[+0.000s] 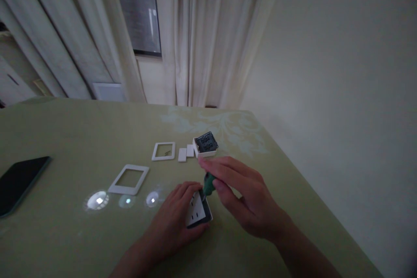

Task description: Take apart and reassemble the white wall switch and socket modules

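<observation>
My left hand (174, 217) is wrapped round a wall socket (197, 210) with a white slotted face and a dark border, holding it on the table. Between the fingers of my right hand (249, 197) is a screwdriver with a green handle (209, 184). Its shaft points down to the dark edge of the socket, near the upper right; whether the tip sits in a screw is too small to tell. Behind my hands stands a white box (206, 153) with a dark switch module (207, 141) tilted on top. Two small white plates (182, 154) lie beside it.
Two white frames lie left of my hands: a nearer one (140, 179) and a farther one (153, 152) with small screws (167, 153) inside it. A dark tablet-like slab (20, 182) rests at far left. The green table (81, 139) ends near a wall at right and curtains behind.
</observation>
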`<state>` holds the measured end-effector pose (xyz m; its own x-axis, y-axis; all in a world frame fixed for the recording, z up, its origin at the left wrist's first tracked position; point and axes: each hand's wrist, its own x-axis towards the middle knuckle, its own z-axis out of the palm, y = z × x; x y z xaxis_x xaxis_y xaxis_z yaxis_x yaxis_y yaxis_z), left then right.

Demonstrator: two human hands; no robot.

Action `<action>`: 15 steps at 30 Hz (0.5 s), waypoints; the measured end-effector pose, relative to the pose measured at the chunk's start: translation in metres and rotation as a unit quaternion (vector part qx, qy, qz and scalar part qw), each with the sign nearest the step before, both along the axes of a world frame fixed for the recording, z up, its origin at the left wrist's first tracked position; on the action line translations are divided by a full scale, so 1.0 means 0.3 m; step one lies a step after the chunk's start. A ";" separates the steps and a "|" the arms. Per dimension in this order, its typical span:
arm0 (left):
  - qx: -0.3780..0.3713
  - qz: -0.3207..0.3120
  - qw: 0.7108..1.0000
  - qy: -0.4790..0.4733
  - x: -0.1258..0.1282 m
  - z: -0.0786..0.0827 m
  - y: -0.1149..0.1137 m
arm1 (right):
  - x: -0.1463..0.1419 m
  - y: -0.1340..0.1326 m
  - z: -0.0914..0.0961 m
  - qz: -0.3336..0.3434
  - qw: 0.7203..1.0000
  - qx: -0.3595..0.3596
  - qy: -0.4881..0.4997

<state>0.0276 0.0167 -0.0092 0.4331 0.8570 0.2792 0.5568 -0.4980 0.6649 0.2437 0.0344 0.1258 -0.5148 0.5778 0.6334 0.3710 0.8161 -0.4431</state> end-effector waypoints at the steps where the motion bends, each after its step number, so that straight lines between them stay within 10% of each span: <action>1: 0.000 -0.002 1.000 0.000 0.000 -0.001 0.000 | 0.001 0.002 -0.004 -0.024 0.999 0.031 -0.002; 15: 0.009 -0.008 1.000 -0.004 -0.004 -0.005 0.000 | -0.010 0.001 0.003 0.006 0.999 -0.017 -0.046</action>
<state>0.0264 0.0167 -0.0106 0.4441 0.8447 0.2989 0.5432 -0.5191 0.6599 0.2407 0.0348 0.1266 -0.5766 0.5918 0.5633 0.4019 0.8057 -0.4351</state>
